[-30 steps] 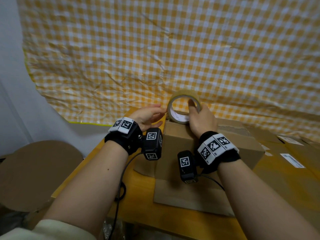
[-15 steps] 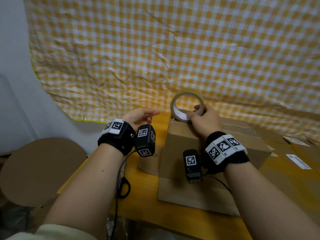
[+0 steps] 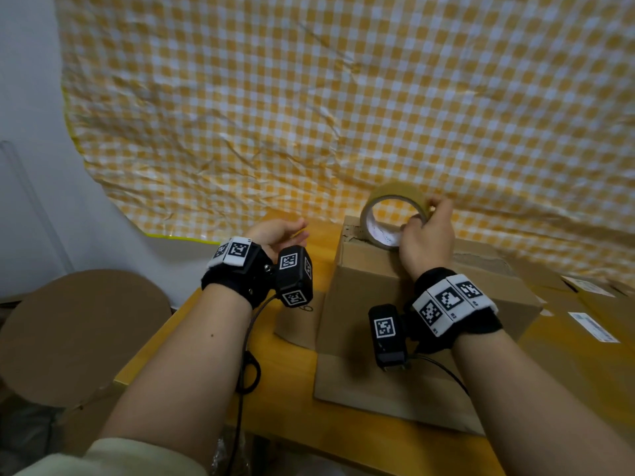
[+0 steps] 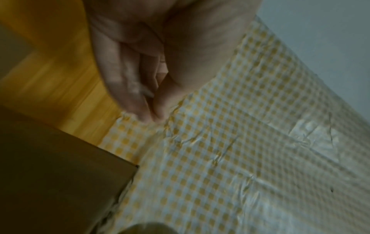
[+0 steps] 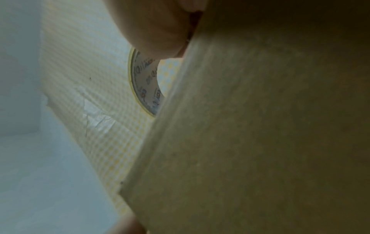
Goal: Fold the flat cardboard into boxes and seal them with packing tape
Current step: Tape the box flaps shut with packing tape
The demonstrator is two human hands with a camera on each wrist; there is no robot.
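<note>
The folded brown cardboard box (image 3: 395,290) stands as before on the yellow wooden table (image 3: 302,383), in front of the yellow-and-white checked cloth (image 3: 343,97) on the far wall. The beige roll of packing tape (image 3: 395,214) still stands on edge on the box's far top, but the right hand (image 3: 426,242) now grips its right rim with thumb and fingers curled round it. The left hand (image 3: 278,233) has drawn further left of the box, fingers relaxed, holding nothing.

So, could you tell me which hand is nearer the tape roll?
Right. The right hand grips the tape roll atop the box; the left hand hangs apart, beside it.
</note>
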